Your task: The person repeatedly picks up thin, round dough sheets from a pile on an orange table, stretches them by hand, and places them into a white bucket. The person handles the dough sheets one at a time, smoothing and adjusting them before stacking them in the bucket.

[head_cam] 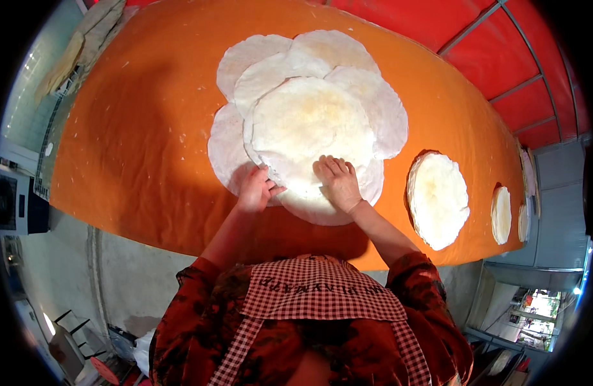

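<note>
A stack of thin round flatbreads (pixel 311 120) lies on the orange cloth in front of me. Several paler rounds (pixel 388 111) fan out from under it like petals. My left hand (pixel 259 189) is at the stack's lower left rim, fingers curled and thumb pointing right. Whether it pinches an edge there cannot be made out. Palm down, my right hand (pixel 341 186) rests on the lower right part of the top flatbread, fingers a little bent and not closed around anything.
The orange cloth (pixel 147 125) covers a wide table. Farther right stand another flatbread stack (pixel 438 200) and a smaller-looking one (pixel 502 214). Folded sheets of flatbread (pixel 96 29) hang over a rack at the upper left. Red panels with a metal frame (pixel 494 62) border the far side.
</note>
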`<state>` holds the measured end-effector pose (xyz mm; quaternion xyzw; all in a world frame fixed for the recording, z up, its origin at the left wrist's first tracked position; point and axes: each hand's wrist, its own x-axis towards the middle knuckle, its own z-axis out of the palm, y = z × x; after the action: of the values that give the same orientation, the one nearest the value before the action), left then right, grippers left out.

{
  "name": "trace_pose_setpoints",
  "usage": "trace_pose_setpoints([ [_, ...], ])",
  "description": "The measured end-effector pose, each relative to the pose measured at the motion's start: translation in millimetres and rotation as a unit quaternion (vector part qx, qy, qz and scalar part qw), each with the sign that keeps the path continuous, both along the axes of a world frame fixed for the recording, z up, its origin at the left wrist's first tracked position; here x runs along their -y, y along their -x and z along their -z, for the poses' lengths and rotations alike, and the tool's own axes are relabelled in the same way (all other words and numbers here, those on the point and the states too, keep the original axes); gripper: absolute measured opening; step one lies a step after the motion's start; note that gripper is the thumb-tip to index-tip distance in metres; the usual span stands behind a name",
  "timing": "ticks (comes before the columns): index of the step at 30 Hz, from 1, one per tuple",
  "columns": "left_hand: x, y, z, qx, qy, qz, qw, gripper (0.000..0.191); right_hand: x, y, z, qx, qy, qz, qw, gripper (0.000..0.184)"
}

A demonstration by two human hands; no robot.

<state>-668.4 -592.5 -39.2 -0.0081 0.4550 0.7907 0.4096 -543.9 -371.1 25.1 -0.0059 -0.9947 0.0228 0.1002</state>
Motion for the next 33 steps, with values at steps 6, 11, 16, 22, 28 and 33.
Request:
trace_pose_setpoints([
  [6,-6.0,0.8,-4.2,-0.077,0.067,0.049,0.994,0.046,-14.6,15.4,-3.8,-0.048,0.044,-0.024,0.998,0.055],
  [11,-5.2,-2.5,-20.0,0.156,-0.081,-0.053,0.983,0.058,-8.7,8.4,-10.2,-0.038,0.036,-0.069,0.996,0.048],
  [16,-10.4,-1.8,-16.9,0.100,-0.053,-0.022,0.993,0.064,-3.6,1.0,9.9,-0.009,0.067,-0.058,0.996,0.047],
  [22,-13.5,-8.1,-28.5,0.081,0.015,-0.045,0.996,0.044,10.6,-2.9,-19.2,0.077,0.056,-0.058,0.994,0.063],
  [28,-30.1,-4.8,-48.1,0.087,0.042,-0.115,0.989,0.026,19.6,9.8,-16.3,-0.054,0.128,-0.021,0.990,0.067],
  [33,-58.7,28.9,-119.9,0.025,-0.146,-0.056,0.987,0.022,-78.9,85.3,-95.5,-0.015,0.091,0.121,0.988,0.021],
])
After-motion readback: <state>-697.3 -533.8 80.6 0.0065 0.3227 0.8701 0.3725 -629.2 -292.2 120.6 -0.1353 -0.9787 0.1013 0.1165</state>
